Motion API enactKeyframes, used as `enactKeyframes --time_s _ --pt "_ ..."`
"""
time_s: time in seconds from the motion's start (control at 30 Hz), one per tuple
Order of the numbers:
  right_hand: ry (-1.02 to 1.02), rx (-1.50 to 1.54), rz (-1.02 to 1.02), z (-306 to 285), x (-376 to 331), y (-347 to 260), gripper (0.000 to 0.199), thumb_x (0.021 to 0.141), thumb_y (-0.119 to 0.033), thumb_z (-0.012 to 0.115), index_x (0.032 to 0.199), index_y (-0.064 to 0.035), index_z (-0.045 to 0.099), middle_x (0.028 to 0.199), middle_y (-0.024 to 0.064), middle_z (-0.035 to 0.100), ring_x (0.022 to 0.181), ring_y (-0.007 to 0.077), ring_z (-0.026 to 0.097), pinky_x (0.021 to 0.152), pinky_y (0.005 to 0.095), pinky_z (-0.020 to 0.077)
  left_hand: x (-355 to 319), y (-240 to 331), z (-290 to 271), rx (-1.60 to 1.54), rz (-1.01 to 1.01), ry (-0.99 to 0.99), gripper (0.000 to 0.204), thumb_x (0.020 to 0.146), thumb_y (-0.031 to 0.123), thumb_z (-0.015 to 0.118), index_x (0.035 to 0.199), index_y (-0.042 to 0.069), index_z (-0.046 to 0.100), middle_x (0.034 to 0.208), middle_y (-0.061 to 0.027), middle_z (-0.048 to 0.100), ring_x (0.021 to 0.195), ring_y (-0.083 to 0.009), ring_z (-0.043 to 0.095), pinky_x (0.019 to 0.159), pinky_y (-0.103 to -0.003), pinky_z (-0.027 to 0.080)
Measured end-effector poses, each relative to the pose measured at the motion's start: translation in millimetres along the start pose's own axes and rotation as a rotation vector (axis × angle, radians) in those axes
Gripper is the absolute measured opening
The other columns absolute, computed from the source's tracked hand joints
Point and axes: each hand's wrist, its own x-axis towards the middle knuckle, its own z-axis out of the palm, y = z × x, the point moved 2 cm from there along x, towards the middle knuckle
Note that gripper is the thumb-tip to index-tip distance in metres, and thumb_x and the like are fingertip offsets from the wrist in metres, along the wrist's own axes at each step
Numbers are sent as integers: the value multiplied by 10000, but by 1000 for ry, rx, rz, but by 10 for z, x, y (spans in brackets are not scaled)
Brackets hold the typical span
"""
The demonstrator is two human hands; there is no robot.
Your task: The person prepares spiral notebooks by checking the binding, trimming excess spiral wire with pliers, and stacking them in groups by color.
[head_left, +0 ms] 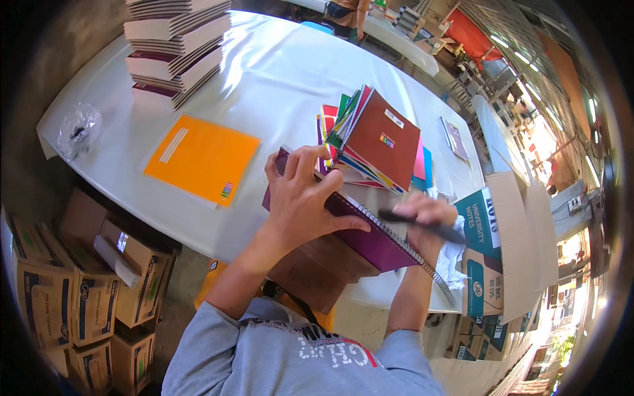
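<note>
Notebook [383, 247], purple, held at the near edge of the counter [290, 79] by my left fingers [333, 179], spread wide across its spine; a wire coil [436, 274] lies along that spine and runs past its right end. My right fingers [432, 204] grip a blurred dark tool [449, 232] beside the coil. An orange notebook [205, 162] lies farther left.

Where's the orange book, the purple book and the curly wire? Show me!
Orange book [203, 160]: head view, middle of its cover.
Purple book [378, 247]: head view, its cover, below the wire.
Curly wire [394, 236]: head view, coils along the purple book's edge.
</note>
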Motion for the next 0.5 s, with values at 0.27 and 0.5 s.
enactKeyframes --time_s 0.27,0.5 --pt "-180 4 -139 106 242 -93 329 642 93 589 932 -34 679 875 129 662 763 208 625 684 266 484 37 -170 -11 -14 -37 -10 616 439 611 747 801 137 592 1119 -75 450 1060 -259 411 815 -431 279" --pt "-138 -201 111 106 379 23 377 576 68 600 934 -24 676 966 141 656 775 217 604 703 286 464 45 -254 -78 -69 -51 65 646 427 551 797 815 93 557 1145 -141 396 1066 -309 392 789 -418 351"
